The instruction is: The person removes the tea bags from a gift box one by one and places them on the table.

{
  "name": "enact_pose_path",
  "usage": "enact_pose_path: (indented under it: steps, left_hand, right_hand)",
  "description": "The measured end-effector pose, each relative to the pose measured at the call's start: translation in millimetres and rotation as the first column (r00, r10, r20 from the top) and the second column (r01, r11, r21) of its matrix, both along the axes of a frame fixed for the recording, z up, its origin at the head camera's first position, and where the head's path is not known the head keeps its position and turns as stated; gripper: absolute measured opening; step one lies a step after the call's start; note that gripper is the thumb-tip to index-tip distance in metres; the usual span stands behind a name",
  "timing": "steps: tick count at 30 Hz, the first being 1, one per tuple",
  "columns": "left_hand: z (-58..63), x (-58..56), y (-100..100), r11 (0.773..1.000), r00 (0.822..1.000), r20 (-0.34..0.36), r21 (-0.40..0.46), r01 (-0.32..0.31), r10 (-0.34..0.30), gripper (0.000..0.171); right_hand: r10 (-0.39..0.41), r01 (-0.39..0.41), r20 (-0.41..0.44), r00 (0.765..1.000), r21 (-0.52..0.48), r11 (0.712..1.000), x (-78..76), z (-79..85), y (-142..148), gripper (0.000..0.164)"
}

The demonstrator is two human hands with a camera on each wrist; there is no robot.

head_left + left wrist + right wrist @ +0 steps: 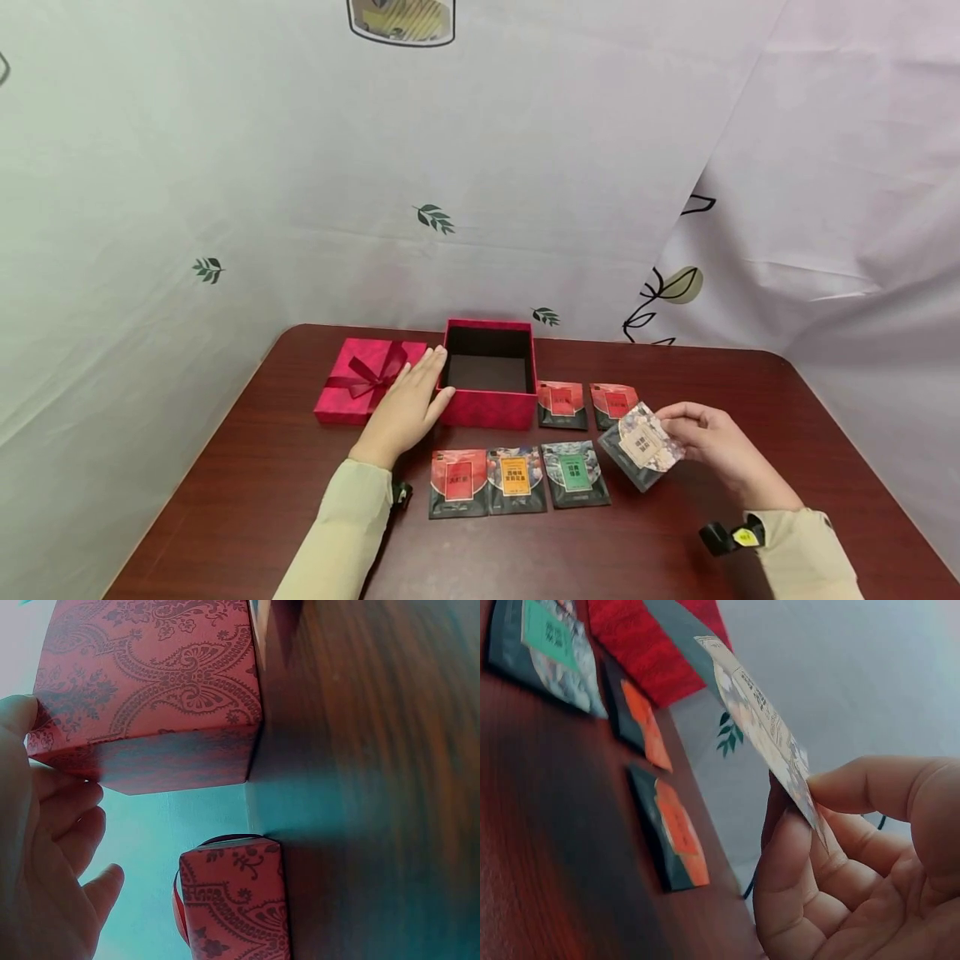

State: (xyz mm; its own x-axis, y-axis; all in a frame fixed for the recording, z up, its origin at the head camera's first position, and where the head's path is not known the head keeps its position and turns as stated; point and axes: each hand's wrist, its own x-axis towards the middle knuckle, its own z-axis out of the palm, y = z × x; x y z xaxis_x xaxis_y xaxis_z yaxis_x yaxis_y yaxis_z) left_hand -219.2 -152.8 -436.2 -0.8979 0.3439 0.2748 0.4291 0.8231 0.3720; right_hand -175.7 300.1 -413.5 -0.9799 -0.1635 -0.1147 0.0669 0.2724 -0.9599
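Note:
My left hand (402,415) touches the left side of an open red patterned box (487,411). In the left wrist view its thumb lies at the top front corner of the box, the other fingers along the side. The box's dark interior shows in the head view. My right hand (723,450) pinches a sachet (643,446) with a pale label and floral print by its edge, between thumb and fingers. This sachet is tilted and raised above the table in the right wrist view.
Left of the box lies a red lid (345,400) with a dark ribbon bow. In front are a red sachet (459,483), an orange-labelled sachet (516,481) and a green-labelled sachet (576,475). Two more red sachets (562,404) lie right of the box. A curtain (525,167) hangs behind.

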Motion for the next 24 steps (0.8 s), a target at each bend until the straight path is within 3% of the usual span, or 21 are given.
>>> enact_pose_path:
  steps: [9, 18, 24]
  left_hand:
    - [-0.4, 0.8, 0, 1.0, 1.0, -0.003, 0.005, 0.002, -0.002, 0.071]
    - [0.6, 0.3, 1, 1.0, 1.0, -0.01, 0.005, 0.004, -0.004, 0.071]
    - [1.1, 0.4, 1, 1.0, 1.0, -0.004, 0.005, 0.0, 0.0, 0.072]
  right_hand:
    - [0.091, -0.087, -0.022, 0.996, 0.145, 0.986, -11.1, -12.3, 1, 0.026]
    - [0.164, -0.141, -0.048, 0.985, 0.31, 0.94, -18.6, -19.1, -5, 0.015]
    - [0.176, -0.116, -0.102, 0.979, 0.428, 0.896, -20.1, -20.6, -11, 0.01]
